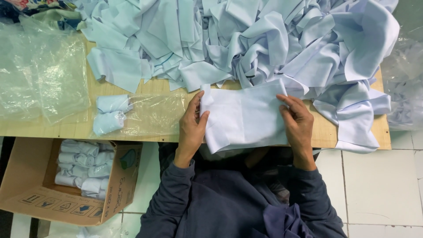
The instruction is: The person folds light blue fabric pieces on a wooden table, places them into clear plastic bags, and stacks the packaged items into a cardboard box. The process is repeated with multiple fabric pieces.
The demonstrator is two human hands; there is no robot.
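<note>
left hand (191,128) pinching left edge of folded pale-blue cloth piece (244,117) | right hand (297,125) gripping right edge | cloth at near edge of wooden table (79,128) | heap of pale-blue fabric pieces (246,39) far side

Light: even, soft, from overhead.
Glare: sheen on the plastic (42,75), far left of the hands (191,128).
Shadows: faint under the cloth (244,117); dark below the grip.
Focus: sharp, edges slightly bent.
</note>
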